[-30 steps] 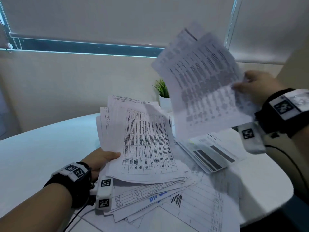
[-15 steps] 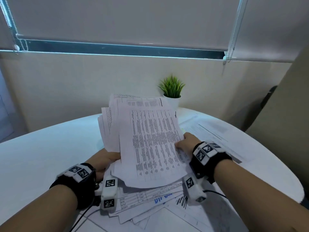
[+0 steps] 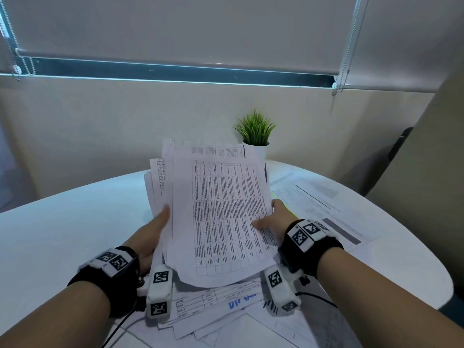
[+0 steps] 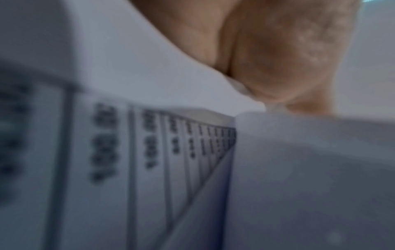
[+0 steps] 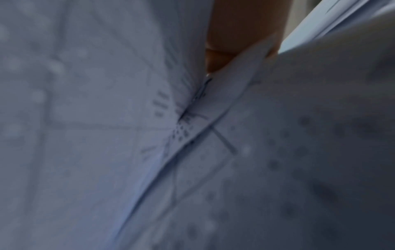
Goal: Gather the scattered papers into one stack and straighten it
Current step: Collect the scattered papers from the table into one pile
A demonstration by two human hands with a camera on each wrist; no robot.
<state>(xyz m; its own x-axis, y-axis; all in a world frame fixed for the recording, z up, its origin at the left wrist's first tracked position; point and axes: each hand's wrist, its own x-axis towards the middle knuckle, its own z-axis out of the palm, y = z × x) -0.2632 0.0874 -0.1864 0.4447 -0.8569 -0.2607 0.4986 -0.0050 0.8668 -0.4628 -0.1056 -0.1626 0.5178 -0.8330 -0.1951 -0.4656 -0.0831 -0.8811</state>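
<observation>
White table (image 3: pixel 62 222), paper stack (image 3: pixel 221 217) hiding fingers, wrist views blurred

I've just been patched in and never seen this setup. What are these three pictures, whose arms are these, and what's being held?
No machine here: a person works bare-handed, wearing wrist bands with cameras and marker tags. The big picture comes from a head camera looking down; the two blurry ones come from the wrist cameras, pressed close against paper. The left hand and right hand grip the sides of a tilted bundle of printed sheets, its edges uneven. More loose papers lie under it on the white table, and others to the right. A small potted plant stands behind.
</observation>
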